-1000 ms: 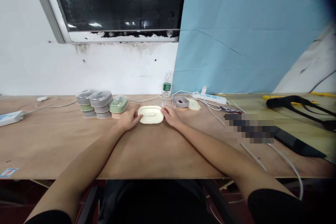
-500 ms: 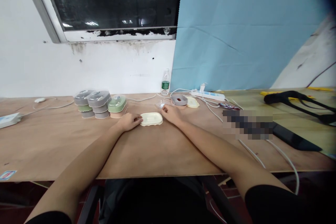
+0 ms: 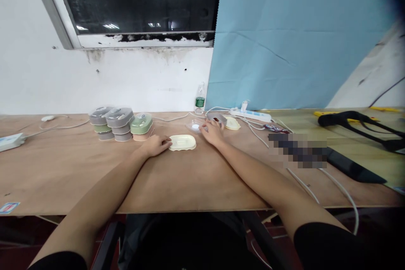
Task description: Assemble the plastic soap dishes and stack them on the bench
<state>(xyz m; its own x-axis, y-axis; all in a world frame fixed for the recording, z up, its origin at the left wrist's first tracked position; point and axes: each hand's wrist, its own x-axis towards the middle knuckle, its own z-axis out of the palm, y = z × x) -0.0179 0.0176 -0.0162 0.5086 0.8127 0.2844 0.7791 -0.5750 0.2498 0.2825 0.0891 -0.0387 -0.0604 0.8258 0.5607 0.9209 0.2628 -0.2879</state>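
Observation:
A shallow cream plastic tray with a wavy edge lies flat on the brown table. My left hand rests at its left end, fingers bent and closed on that edge. Beyond the tray's right side, my right hand reaches over the table, its fingers spread between a clear plastic cover with a white spot and a grey container part. The hand partly hides the grey part. Another cream piece lies just right of it.
Stacked lidded boxes in grey and green stand left of my hands. A plastic bottle stands by the wall. To the right are a power strip, white cables and a black strap-like frame.
My right hand has moved right, away from the cream tray and clear cover, to the grey part. Its fingers have spread. The left hand has stayed at the tray.

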